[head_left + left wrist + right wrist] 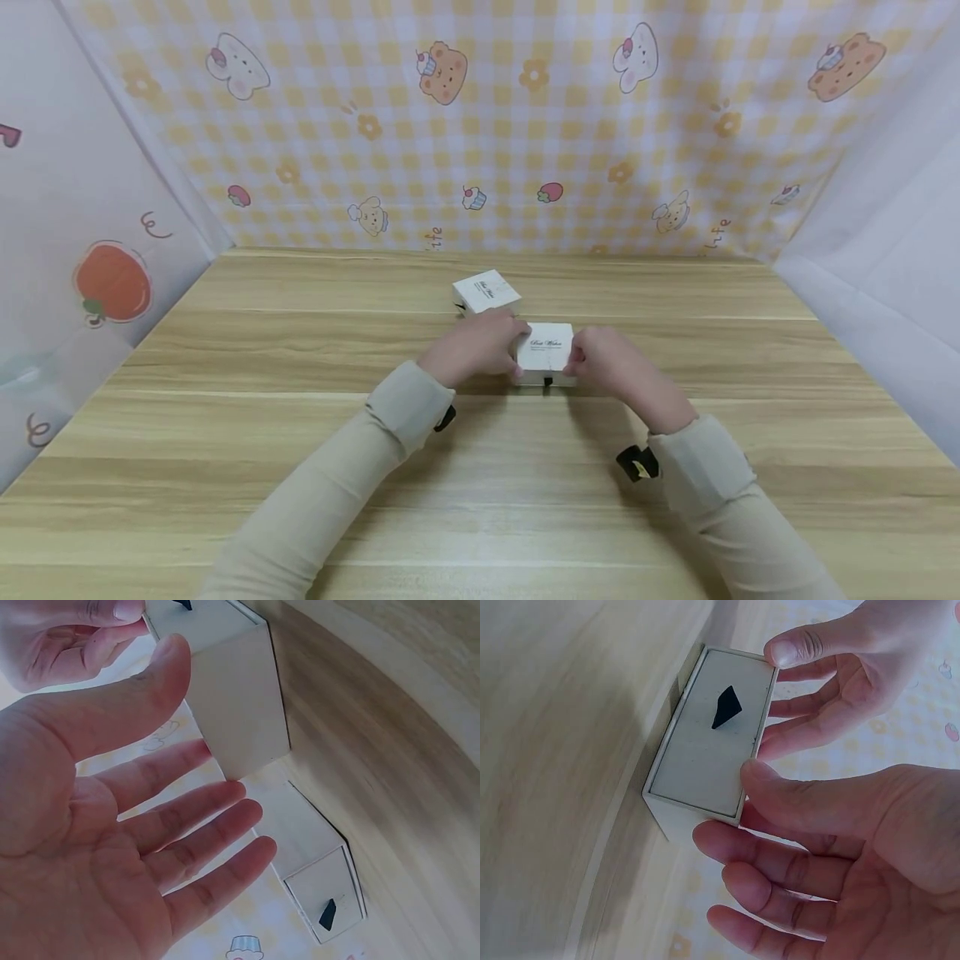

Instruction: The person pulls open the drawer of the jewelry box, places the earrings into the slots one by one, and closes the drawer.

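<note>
A small white drawer box (544,354) with dark lettering on its lid lies between my hands in the head view. Its front carries a black pull tab (727,709). On its left side rests my left hand (478,346), thumb at the front corner, the other fingers fairly straight in the left wrist view. My right hand (611,360) has thumb and curled index finger at the front right corner, pinching it. Just behind the left hand is a second white drawer box (486,292), turned at an angle, its black tab (328,915) showing in the left wrist view.
Both boxes are on a wood-grain table (480,500). A yellow checked curtain (495,142) with cartoon prints hangs along the far edge, and white cloth walls (885,233) stand at both sides. Black straps (637,463) show at the wrists.
</note>
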Available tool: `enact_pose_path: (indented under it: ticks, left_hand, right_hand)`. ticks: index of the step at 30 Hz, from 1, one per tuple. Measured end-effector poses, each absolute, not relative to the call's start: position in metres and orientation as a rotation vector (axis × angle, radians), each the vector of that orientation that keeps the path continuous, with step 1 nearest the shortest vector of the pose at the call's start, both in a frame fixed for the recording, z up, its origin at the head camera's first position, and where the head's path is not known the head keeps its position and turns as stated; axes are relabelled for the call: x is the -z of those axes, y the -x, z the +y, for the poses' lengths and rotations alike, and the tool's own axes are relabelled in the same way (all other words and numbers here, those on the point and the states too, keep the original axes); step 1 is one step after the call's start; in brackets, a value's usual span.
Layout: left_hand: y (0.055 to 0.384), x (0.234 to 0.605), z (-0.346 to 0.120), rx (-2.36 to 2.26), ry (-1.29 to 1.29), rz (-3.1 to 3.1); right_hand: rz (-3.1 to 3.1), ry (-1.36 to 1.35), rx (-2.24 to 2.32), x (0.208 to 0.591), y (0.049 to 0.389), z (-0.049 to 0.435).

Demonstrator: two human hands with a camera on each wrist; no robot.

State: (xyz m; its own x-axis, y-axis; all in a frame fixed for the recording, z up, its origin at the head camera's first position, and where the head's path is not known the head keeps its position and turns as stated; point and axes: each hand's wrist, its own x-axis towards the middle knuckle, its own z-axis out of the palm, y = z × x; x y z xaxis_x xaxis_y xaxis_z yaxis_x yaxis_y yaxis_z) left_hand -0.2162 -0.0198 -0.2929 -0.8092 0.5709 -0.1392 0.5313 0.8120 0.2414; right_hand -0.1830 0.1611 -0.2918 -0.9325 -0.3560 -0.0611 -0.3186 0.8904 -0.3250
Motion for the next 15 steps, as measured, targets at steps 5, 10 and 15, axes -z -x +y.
enact_pose_path:
  ticks: [5, 10, 15]
  left_hand:
    - [0.22, 0.292, -0.016, -0.278, -0.857, 2.79]
    - [0.225, 0.292, -0.01, -0.278, -0.846, 2.789]
    - [0.229, 0.291, -0.002, -0.251, -0.834, 2.779]
  right_hand:
    - [2.932, 0.498, 0.479, 0.291, 0.188, 0.166]
    - [2.908, 0.437, 0.489, 0.289, 0.192, 0.171]
    - [2.903, 0.428, 0.506, 0.289, 0.197, 0.177]
